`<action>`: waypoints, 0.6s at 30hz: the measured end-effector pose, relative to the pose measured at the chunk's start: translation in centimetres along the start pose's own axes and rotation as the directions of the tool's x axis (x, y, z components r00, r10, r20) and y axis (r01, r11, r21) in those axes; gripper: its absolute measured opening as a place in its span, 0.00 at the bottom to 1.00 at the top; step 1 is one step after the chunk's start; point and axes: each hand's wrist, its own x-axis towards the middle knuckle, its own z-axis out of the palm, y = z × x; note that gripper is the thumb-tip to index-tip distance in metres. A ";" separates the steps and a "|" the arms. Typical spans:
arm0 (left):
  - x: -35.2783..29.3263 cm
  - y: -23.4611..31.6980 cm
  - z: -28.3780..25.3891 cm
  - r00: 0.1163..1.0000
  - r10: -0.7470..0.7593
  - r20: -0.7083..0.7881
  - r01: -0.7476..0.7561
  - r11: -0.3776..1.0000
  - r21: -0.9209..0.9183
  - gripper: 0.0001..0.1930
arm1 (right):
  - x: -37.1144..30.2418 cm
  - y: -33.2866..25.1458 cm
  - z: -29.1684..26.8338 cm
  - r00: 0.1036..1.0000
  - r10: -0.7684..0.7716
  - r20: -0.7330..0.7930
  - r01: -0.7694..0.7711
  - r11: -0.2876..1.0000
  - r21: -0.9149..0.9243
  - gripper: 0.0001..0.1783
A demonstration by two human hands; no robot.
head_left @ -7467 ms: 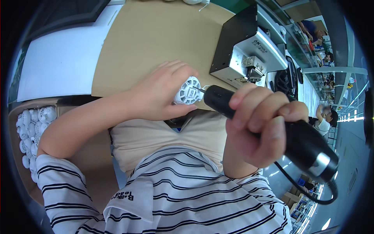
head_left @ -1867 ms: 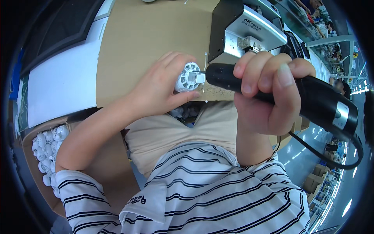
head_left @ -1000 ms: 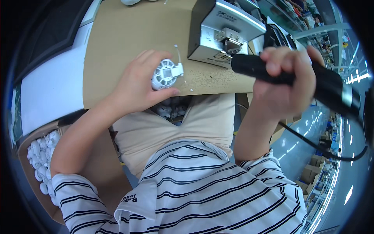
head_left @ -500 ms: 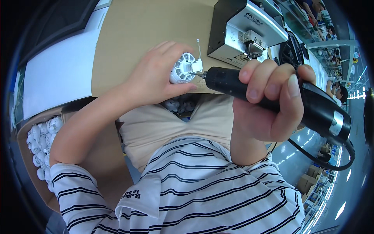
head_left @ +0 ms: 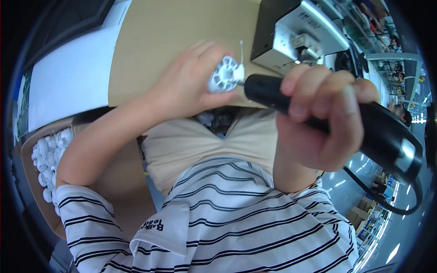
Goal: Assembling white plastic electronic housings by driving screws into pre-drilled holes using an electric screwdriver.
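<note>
My left hand (head_left: 193,77) is closed round a white, round, slotted plastic housing (head_left: 223,77). A short thin wire with a small plug stands up from the white block on its right side. A black electric screwdriver (head_left: 266,90) is gripped in my right hand (head_left: 323,111), its body slanting down to the right with a cord from its end. The screwdriver's tip points at the housing's right face; motion blur hides whether the two touch.
A black and silver boxy machine (head_left: 298,38) stands on the brown table covering (head_left: 182,27) at the far right. On my left, an open cardboard box (head_left: 107,182) holds several white round parts (head_left: 48,159). The screwdriver's cord (head_left: 373,193) loops at the right. White sheeting (head_left: 77,63) covers the table's left.
The housing and the screwdriver have both shifted a little to the right. The screwdriver's tip sits lower on the housing's edge than before, away from its central opening.
</note>
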 end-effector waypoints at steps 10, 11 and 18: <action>-4.0 3.0 0.5 0.923 0.336 0.186 -0.351 0.935 0.048 0.25 | 0.7 -6.0 -5.0 0.999 -0.024 0.022 0.013 0.922 0.386 0.18; -4.8 3.3 1.3 0.873 0.398 0.280 -0.401 0.915 -0.050 0.25 | 0.3 -5.9 -6.2 1.000 0.024 -0.017 -0.015 0.906 0.423 0.18; -9.0 -1.9 6.5 0.781 -0.079 0.619 -0.188 0.916 0.354 0.33 | -3.3 -2.8 -14.2 0.915 0.316 -0.252 -0.074 0.743 0.665 0.15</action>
